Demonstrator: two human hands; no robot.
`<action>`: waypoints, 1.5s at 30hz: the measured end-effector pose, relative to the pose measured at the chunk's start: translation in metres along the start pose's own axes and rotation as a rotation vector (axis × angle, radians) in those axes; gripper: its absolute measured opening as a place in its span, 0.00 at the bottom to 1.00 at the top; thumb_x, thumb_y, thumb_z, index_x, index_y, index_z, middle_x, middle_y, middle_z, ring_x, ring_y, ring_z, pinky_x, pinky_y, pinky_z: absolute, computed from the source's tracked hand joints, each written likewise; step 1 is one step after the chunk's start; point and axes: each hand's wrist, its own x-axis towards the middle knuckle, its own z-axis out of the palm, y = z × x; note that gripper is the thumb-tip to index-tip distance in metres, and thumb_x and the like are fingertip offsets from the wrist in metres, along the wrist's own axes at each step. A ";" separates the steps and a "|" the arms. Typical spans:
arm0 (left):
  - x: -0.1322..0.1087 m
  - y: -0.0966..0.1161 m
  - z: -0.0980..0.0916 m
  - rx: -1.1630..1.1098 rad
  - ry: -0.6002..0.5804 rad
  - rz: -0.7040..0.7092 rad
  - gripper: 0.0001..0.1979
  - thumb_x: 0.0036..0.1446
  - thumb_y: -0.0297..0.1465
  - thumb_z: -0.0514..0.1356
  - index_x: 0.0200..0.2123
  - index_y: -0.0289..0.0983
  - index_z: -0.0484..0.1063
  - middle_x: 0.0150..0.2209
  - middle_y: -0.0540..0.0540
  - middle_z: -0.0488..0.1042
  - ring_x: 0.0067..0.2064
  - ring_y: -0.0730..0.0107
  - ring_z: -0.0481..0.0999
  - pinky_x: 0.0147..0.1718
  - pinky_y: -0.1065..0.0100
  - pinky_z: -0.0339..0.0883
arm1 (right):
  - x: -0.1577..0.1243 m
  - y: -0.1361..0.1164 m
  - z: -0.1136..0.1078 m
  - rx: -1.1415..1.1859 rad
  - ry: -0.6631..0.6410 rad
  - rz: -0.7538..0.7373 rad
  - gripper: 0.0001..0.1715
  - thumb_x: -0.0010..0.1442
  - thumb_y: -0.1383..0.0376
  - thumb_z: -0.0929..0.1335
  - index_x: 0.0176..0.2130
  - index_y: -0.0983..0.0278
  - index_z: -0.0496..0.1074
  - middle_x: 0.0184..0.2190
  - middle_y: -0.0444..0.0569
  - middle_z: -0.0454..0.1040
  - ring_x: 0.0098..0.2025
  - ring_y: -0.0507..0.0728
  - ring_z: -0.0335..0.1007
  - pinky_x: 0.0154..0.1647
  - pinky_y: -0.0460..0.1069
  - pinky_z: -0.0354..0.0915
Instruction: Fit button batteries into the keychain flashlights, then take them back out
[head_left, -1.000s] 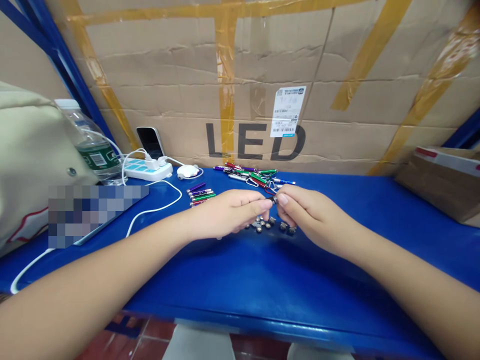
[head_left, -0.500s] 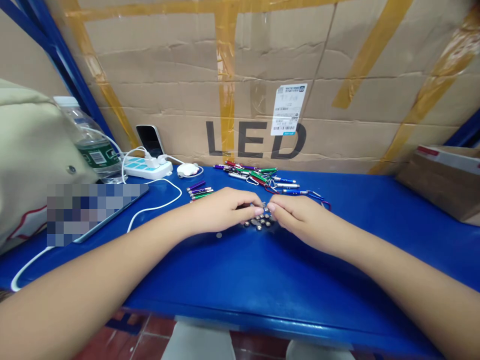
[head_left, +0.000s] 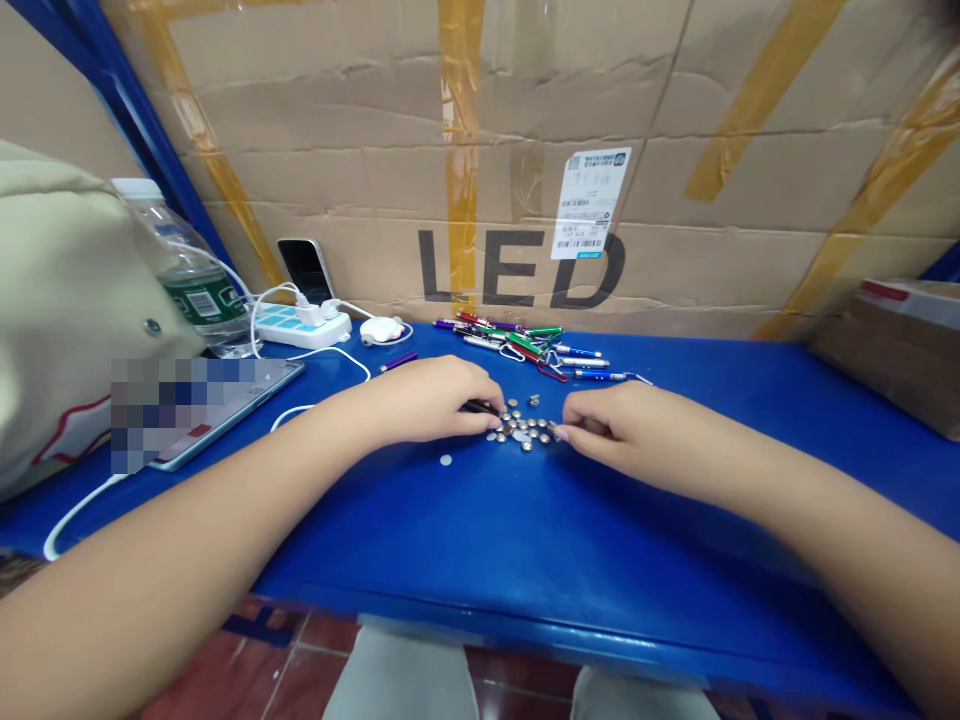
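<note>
My left hand (head_left: 442, 400) is closed around a dark, slim pen-like tube (head_left: 478, 406), most of it hidden by the fingers. Its fingertips lie at the left edge of a loose heap of small silver button cells (head_left: 526, 446). On the heap's other side, my right hand (head_left: 619, 425) pinches a small silvery piece (head_left: 553, 430) between thumb and finger; its exact kind is too small to make out. A small metal part (head_left: 534, 400) stands just behind the heap. Several coloured penlights (head_left: 525, 347), some with clips, lie piled behind both hands.
A purple penlight (head_left: 399, 362) lies beyond my left wrist. To the left are a phone (head_left: 247, 400), a white power strip (head_left: 300, 325), cables, a water bottle (head_left: 202, 295) and a bag (head_left: 67, 300). A big cardboard box (head_left: 360, 200) backs the blue table (head_left: 465, 540).
My hands have moved apart, the right one shifting right, uncovering more of the button cells. The dark tube now shows in my left hand. The camera view has shifted slightly.
</note>
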 end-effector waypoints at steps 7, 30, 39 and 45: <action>-0.002 -0.004 -0.004 -0.010 -0.002 0.016 0.10 0.62 0.33 0.60 0.45 0.42 0.78 0.45 0.51 0.80 0.46 0.67 0.77 0.46 0.69 0.66 | -0.002 0.008 -0.001 -0.012 -0.001 0.008 0.12 0.60 0.58 0.64 0.28 0.59 0.71 0.24 0.42 0.72 0.24 0.51 0.62 0.24 0.47 0.53; -0.016 -0.075 -0.011 0.093 -0.011 -0.490 0.18 0.59 0.37 0.53 0.47 0.38 0.77 0.48 0.45 0.78 0.46 0.61 0.76 0.45 0.66 0.65 | -0.004 0.011 -0.006 0.026 -0.030 0.028 0.11 0.60 0.56 0.65 0.37 0.56 0.75 0.27 0.43 0.74 0.28 0.53 0.67 0.26 0.47 0.56; -0.016 -0.075 -0.012 0.069 -0.023 -0.487 0.21 0.62 0.42 0.50 0.46 0.39 0.77 0.49 0.45 0.78 0.47 0.61 0.76 0.45 0.66 0.65 | -0.005 0.007 -0.010 0.036 0.004 -0.025 0.13 0.61 0.56 0.64 0.39 0.56 0.76 0.28 0.44 0.75 0.26 0.53 0.66 0.26 0.47 0.55; -0.016 -0.073 -0.013 0.091 -0.011 -0.524 0.19 0.61 0.39 0.50 0.42 0.38 0.78 0.44 0.45 0.80 0.42 0.63 0.77 0.41 0.67 0.66 | -0.007 0.006 -0.010 0.068 0.001 -0.061 0.16 0.61 0.53 0.63 0.39 0.56 0.76 0.25 0.43 0.74 0.24 0.52 0.64 0.27 0.48 0.55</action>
